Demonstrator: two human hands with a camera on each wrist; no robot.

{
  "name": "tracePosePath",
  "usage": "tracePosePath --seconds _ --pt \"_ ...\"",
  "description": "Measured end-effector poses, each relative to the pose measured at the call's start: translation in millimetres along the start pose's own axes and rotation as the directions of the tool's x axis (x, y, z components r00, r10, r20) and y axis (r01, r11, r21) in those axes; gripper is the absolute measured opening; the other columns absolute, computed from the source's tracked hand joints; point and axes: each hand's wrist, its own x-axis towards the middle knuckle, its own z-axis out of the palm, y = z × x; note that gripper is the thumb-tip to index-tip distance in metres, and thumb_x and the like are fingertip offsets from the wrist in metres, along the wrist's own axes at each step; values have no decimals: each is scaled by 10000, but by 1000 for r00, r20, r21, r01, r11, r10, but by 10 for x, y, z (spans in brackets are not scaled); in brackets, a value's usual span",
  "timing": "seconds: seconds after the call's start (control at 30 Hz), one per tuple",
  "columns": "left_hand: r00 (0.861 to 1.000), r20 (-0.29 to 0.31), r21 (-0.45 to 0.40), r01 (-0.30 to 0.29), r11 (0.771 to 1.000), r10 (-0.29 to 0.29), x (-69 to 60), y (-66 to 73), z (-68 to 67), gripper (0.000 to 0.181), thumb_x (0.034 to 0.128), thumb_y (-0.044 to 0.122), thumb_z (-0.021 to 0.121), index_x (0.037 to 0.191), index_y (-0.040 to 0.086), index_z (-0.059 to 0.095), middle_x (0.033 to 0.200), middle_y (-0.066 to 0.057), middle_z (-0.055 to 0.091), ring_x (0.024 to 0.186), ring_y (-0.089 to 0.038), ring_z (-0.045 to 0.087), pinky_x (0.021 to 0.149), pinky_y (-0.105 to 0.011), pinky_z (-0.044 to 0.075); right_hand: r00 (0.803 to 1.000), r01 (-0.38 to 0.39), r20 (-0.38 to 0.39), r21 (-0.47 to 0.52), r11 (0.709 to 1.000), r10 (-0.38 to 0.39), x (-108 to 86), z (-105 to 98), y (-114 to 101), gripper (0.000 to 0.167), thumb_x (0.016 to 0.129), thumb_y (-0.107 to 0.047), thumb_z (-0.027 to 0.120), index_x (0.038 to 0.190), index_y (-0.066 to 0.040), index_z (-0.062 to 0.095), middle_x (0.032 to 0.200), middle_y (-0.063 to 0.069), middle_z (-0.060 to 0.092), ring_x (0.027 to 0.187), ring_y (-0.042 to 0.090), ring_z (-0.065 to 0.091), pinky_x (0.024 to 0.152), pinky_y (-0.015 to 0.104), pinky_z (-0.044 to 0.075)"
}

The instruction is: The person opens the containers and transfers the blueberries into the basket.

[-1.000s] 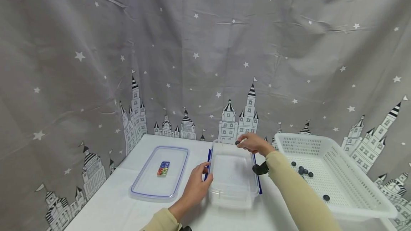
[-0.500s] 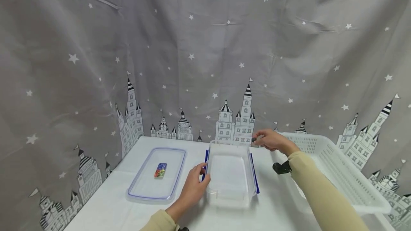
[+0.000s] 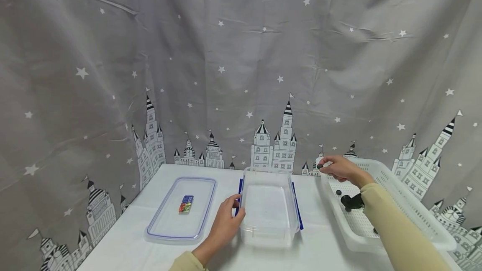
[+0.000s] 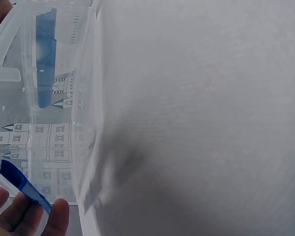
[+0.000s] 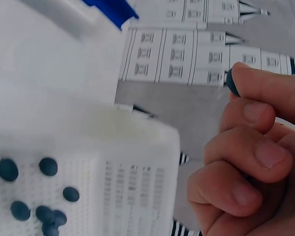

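Observation:
A clear plastic food container with blue side latches stands without its lid on the white table. My left hand is at its left side, fingers and thumb about the hanging blue latch. Between thumb and fingertip, my right hand pinches a small dark round piece, mostly hidden by the fingertip. That hand is raised at the back left corner of a white perforated basket. Several similar dark pieces lie on the basket floor, some touching each other.
To the left lies the clear lid with a blue seal, flat on the table, bearing a colourful label. Behind the table hangs a grey curtain printed with castles and stars.
My right hand has moved right, from over the container's back right corner to the basket, with the dark piece still pinched. The left hand stays at the latch. The head view has shifted slightly.

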Motion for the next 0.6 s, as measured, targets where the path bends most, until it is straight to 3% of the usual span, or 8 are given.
tracePosePath --seconds 0.33,0.6 --pt "1000 -2 -3 -7 1000 7 7 12 -3 436 958 171 594 1370 34 558 1097 -36 613 1081 -217 543 954 -459 455 998 -44 -40 13 999 45 -134 -216 270 406 997 -147 571 1314 76 454 592 -56 379 477 71 269 471 237 283" --pt "1000 5 -6 -1 1000 1 -9 4 -13 443 958 172 592 1375 26 551 1099 -44 613 1083 -223 540 957 -468 451 994 -96 -54 11 995 96 -200 -284 587 348 982 -149 578 1230 76 486 621 -48 417 487 66 303 473 224 305"
